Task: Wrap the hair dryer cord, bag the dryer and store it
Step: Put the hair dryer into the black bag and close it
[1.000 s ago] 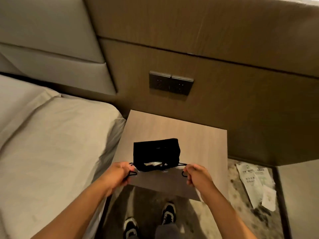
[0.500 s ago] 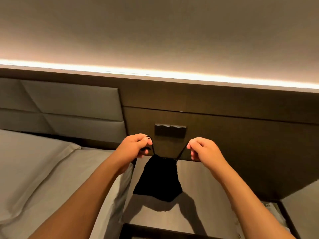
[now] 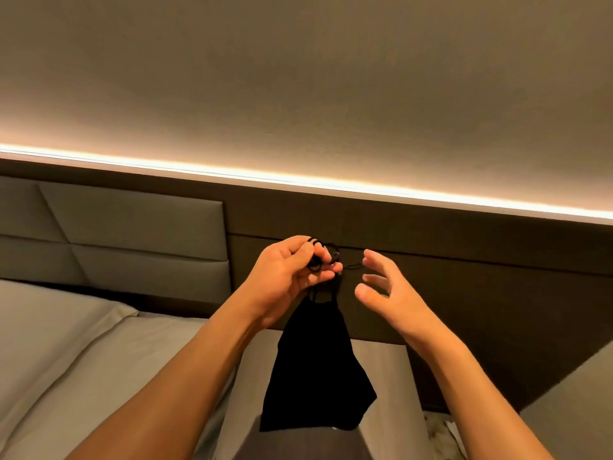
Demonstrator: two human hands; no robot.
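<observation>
A black drawstring bag [image 3: 318, 370] hangs in the air in front of me, above the nightstand, bulging and closed at the top. The hair dryer itself is hidden; nothing of it shows outside the bag. My left hand [image 3: 288, 277] is closed around the gathered black drawstrings [image 3: 323, 257] above the bag's mouth and carries its weight. My right hand [image 3: 388, 293] hovers just to the right of the strings with its fingers spread and nothing in it. A short loop of string reaches toward its fingertips.
The wooden nightstand [image 3: 388, 376] lies below the bag. A bed with grey sheets [image 3: 83, 360] and a padded headboard [image 3: 126, 234] is on the left. A dark wall panel [image 3: 481, 293] with a light strip [image 3: 331, 182] runs behind.
The bag went from resting on the nightstand to hanging in the air. Both hands pulled the strings apart; now the left hand holds both strings and the right hand has let go.
</observation>
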